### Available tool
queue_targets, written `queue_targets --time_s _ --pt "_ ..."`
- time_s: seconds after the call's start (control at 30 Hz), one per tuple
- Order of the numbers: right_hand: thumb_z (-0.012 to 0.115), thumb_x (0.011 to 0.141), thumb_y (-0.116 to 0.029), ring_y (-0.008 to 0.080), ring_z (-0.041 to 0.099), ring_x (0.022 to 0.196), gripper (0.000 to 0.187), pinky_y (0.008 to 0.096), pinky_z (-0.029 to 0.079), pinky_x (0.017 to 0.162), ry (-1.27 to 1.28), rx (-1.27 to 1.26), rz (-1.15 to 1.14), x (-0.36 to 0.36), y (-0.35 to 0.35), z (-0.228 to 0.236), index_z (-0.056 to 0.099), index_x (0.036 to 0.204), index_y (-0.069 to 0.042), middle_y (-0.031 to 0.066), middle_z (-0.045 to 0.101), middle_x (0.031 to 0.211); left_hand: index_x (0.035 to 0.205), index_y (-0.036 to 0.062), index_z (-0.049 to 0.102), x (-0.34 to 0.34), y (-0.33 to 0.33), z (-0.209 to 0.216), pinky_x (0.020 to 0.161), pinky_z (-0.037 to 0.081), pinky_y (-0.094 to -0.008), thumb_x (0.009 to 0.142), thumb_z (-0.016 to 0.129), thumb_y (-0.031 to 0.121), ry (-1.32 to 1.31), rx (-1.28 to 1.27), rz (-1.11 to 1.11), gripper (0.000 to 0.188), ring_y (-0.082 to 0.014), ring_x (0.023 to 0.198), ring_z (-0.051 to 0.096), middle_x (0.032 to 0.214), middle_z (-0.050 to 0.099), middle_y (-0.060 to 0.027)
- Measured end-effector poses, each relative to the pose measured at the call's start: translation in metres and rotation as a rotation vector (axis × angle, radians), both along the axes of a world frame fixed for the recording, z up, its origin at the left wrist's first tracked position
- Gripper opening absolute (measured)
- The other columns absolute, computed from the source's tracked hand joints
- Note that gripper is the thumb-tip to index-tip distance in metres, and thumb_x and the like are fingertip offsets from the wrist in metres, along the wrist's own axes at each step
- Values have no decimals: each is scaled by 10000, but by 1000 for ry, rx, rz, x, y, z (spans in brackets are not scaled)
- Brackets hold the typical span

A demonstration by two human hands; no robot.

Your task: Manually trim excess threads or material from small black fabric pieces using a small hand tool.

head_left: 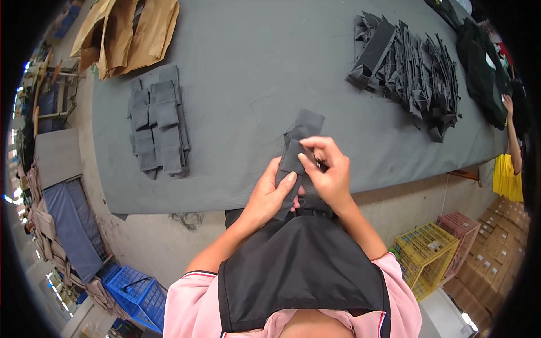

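Note:
Over the near edge of the table, both my hands are on one dark grey fabric strip [293, 158]. My left hand [269, 191] is closed round its lower part, the thumb pressed on top. My right hand [327, 169] pinches the strip's right side between thumb and fingertips. Part of the strip is folded over, and its far end points away from me on the tabletop. Left of my hands lie neat stacks of folded dark grey fabric pieces [158, 127]. A large heap of loose dark fabric strips [414, 73] sits at the far right.
A brown paper bag [127, 36] stands at the table's far left corner. The grey cloth-covered table [236, 67] fills the middle. Below its edge are a blue crate [135, 296], a yellow crate [425, 253] and stacked cartons [493, 265]. Another person's arm [514, 141] shows at the right.

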State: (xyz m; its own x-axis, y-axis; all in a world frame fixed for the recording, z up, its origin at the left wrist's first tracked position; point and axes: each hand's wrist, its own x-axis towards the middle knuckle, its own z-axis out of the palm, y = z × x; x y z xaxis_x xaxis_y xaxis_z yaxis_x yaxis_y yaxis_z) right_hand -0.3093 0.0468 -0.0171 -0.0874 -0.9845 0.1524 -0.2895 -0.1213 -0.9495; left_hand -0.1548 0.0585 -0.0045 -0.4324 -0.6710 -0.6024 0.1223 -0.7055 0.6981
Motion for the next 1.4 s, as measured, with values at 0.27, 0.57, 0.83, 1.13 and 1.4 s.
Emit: queue_targets --time_s 0.27,0.57,0.83,1.13,1.4 --pt "625 840 1 36 544 559 34 204 435 497 -349 311 -40 4 4 18 595 849 -11 4 589 670 1183 37 420 -2 -5 1 555 497 -264 931 549 332 -25 -43 44 408 -118 631 578 827 600 -79" --pt "605 787 29 120 614 587 177 264 475 519 14 40 152 6 6 21 607 961 -6 58 606 673 1010 10 480 4 -16 -10 481 473 -261 916 576 351 -98 -165 105 366 -128 560 599 781 642 -90" --pt "687 751 -9 121 560 600 248 254 447 551 32 126 147 -2 -24 21 604 985 -14 58 620 732 1059 1 496 15 -26 5 490 474 -265 908 593 247 -288 -217 -109 304 -125 522 599 714 645 -77" --pt "659 807 -2 56 578 673 225 218 465 606 -247 294 212 3 -14 17 538 995 -15 33 637 793 1056 1 509 17 -24 6 527 468 -240 916 578 295 -60 -169 -26 333 -115 558 567 773 612 -81" --pt "667 776 -4 98 584 656 209 249 469 553 -83 208 227 -6 -14 26 571 960 -22 28 601 798 1043 -4 534 24 -26 8 526 466 -240 946 528 263 -136 -156 -62 284 -114 563 574 758 622 -76"
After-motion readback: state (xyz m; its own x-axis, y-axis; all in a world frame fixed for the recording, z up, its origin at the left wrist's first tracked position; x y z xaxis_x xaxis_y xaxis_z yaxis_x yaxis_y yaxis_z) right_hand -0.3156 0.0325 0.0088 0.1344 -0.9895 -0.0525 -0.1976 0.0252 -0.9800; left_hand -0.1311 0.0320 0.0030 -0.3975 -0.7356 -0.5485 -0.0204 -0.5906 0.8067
